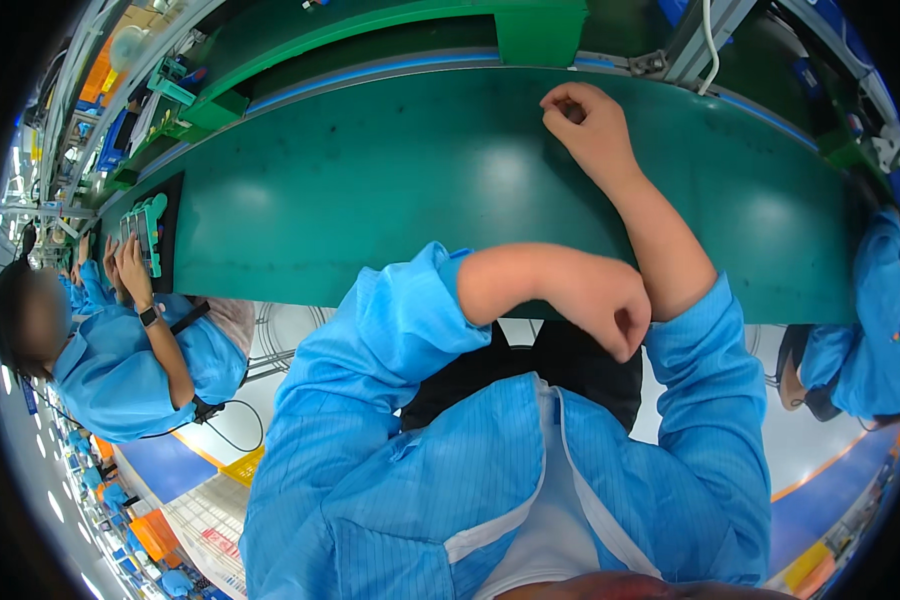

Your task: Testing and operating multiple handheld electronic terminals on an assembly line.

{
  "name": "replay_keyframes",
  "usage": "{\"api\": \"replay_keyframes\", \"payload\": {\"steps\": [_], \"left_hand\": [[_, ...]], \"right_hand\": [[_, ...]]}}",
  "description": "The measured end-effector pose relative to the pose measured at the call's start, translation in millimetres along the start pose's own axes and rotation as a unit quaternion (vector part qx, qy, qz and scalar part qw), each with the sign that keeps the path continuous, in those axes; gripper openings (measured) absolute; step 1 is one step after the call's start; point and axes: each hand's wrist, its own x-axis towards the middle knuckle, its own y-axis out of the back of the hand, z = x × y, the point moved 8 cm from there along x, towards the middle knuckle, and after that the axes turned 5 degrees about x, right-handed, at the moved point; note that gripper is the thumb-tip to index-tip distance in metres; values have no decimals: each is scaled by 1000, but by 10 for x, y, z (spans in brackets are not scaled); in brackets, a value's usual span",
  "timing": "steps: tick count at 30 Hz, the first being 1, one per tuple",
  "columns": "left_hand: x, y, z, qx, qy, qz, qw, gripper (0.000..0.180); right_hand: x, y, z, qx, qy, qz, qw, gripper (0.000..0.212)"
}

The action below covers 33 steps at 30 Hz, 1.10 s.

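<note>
Bent across in front of my chest, my left hand (607,308) is curled, with a dark gap between its thumb and fingers. Its back lies against or just in front of my right forearm near the elbow; whether they touch I cannot tell. My right hand (587,125) reaches to the far side of the green tabletop (400,190). Its fingers and thumb curl into a loose ring, and no object shows in it. Both blue sleeves are pushed up to the elbows.
A green shelf frame (540,35) runs along the table's back edge, with a white cable (711,50) at right. To the left, a co-worker (150,360) handles a teal fixture (148,235) on a black mat. Another person's blue sleeve (875,320) is at far right.
</note>
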Motion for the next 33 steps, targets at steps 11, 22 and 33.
{"api": "replay_keyframes", "payload": {"steps": [11, 22, 33], "left_hand": [[174, -157, -63, 97, -20, 3, 995, 17], [199, -189, -194, 151, 48, -52, 986, 19], [-316, 868, -163, -46, 59, 359, 930, 33]], "right_hand": [[1, 24, 23, 4, 2, -9, 1000, 13], [23, 54, 59, 11, -15, 8, 1000, 19], [-45, 56, 61, 277, -192, -17, 941, 38]]}}
